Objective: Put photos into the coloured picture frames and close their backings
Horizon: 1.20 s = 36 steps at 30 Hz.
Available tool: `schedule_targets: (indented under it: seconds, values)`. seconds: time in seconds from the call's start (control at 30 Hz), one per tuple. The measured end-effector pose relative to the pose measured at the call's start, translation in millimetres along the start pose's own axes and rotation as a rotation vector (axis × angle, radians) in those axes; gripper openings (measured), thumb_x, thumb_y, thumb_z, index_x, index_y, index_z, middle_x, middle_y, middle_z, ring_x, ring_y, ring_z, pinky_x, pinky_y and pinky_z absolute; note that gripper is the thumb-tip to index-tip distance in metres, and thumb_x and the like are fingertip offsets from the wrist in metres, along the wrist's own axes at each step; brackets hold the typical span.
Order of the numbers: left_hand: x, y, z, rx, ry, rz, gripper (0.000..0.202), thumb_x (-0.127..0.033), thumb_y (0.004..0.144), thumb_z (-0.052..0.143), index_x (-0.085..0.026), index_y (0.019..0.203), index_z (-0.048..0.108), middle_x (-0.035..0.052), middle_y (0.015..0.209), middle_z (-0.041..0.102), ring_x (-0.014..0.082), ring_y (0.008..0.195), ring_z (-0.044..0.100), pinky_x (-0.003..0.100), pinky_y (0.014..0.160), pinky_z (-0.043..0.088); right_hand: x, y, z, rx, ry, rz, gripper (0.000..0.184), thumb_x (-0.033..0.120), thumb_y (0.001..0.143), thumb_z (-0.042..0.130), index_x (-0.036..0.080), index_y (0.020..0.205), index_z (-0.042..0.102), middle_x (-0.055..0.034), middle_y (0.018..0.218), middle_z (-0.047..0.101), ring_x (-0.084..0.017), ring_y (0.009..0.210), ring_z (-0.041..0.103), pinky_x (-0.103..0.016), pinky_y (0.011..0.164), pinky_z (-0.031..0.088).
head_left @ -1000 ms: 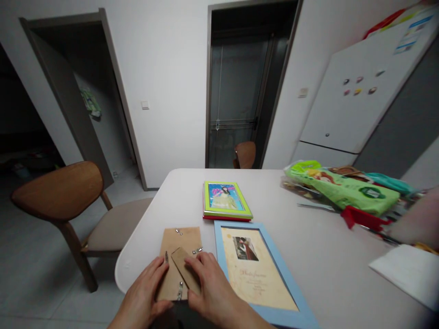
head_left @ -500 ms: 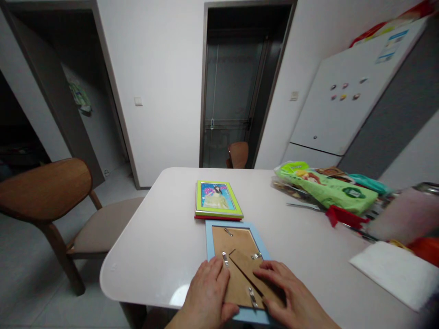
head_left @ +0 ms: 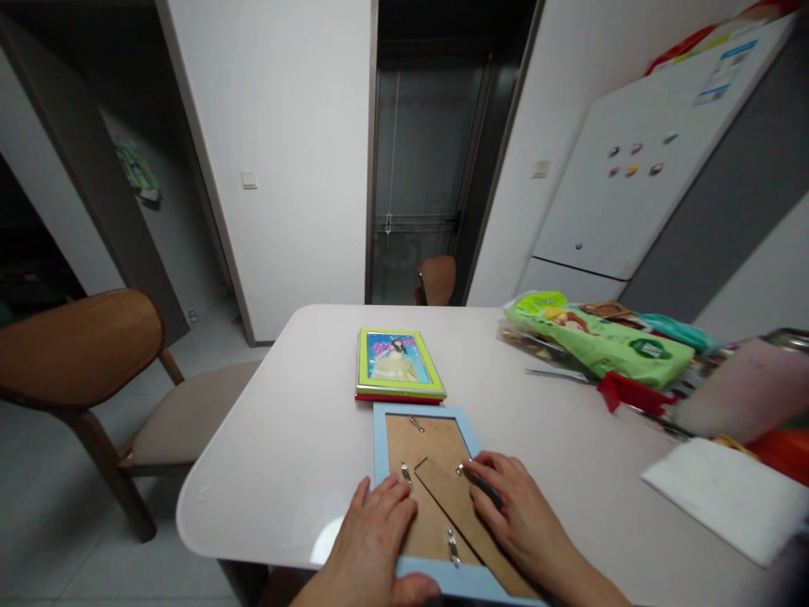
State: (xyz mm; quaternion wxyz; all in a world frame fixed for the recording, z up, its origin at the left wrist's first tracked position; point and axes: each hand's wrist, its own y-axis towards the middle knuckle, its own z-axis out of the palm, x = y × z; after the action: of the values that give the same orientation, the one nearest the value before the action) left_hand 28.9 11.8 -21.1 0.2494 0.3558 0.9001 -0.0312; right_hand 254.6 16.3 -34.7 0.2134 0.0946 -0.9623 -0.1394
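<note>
A light blue picture frame (head_left: 381, 438) lies face down at the table's near side, its brown backing board (head_left: 436, 434) up. Small metal turn clips sit round the board, and a stand leg slants across it. My left hand (head_left: 372, 535) lies open over the frame's left side, fingers spread on the board near the left clip (head_left: 406, 474), thumb over the near rail. My right hand (head_left: 518, 510) is curled over the right side, fingertips at the right clip (head_left: 459, 470); its thumb is hidden. The near clip (head_left: 453, 546) lies between my hands.
Beyond the blue frame, a green picture frame (head_left: 431, 390) with a princess picture lies on a red one (head_left: 398, 399). Right on the white table (head_left: 284, 438) are a green package (head_left: 625, 341), a red object (head_left: 635, 392) and white tissue (head_left: 726, 497). A wooden chair (head_left: 94, 346) stands left.
My right hand has shifted up, its fingertips now at the right clip. That clip appears turned. My left hand stays on the frame, and the view has tilted slightly.
</note>
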Motion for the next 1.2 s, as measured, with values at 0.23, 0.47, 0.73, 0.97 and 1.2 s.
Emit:
schedule_targets:
  seconds: [0.23, 0.47, 0.73, 0.97, 1.2]
  values:
    - [0, 3, 6.3, -0.055, 0.057, 0.037, 0.071, -0.064, 0.053, 0.057, -0.013, 0.103, 0.050, 0.0164, 0.121, 0.045, 0.0313, 0.112, 0.038, 0.052, 0.092, 0.029, -1, 11, 3, -0.023, -0.045, 0.017, 0.026, 0.020, 0.075, 0.038, 0.016, 0.084, 0.062, -0.0092, 0.093, 0.051, -0.021, 0.089, 0.044, -0.036, 0.082, 0.036]
    - [3, 1, 15.9, -0.142, 0.081, 0.060, 0.069, -0.061, 0.055, 0.059, -0.012, 0.102, 0.050, 0.0169, 0.118, 0.048, 0.0314, 0.108, 0.043, 0.049, 0.088, 0.037, -1, 11, 4, -0.034, -0.039, 0.036, 0.026, 0.017, 0.073, 0.039, 0.012, 0.082, 0.062, -0.0115, 0.093, 0.052, -0.021, 0.090, 0.044, -0.036, 0.084, 0.036]
    - [8, -2, 28.1, -0.321, 0.065, 0.164, 0.062, -0.059, 0.054, 0.061, -0.012, 0.093, 0.054, 0.0145, 0.103, 0.057, 0.0280, 0.096, 0.052, 0.041, 0.083, 0.043, 36, 14, 12, 0.023, -0.012, -0.080, 0.026, 0.017, 0.076, 0.039, 0.018, 0.093, 0.059, -0.0079, 0.095, 0.053, -0.020, 0.091, 0.043, -0.034, 0.080, 0.034]
    - [8, -1, 27.9, -0.340, -0.027, 0.179, 0.057, -0.058, 0.056, 0.060, -0.013, 0.089, 0.054, 0.0127, 0.100, 0.056, 0.0257, 0.090, 0.053, 0.040, 0.080, 0.044, 66, 25, 21, 0.220, -0.035, -0.255, 0.019, 0.020, 0.079, 0.040, 0.023, 0.083, 0.059, -0.0034, 0.086, 0.052, -0.017, 0.085, 0.041, -0.030, 0.073, 0.032]
    - [11, 0, 30.2, -0.399, -0.055, 0.210, 0.057, -0.066, 0.061, 0.048, -0.014, 0.084, 0.053, 0.0123, 0.096, 0.057, 0.0247, 0.087, 0.053, 0.039, 0.078, 0.045, 60, 25, 24, 0.283, -0.143, -0.340, 0.019, 0.025, 0.080, 0.040, 0.022, 0.093, 0.054, -0.0046, 0.093, 0.052, -0.019, 0.086, 0.039, -0.030, 0.071, 0.030]
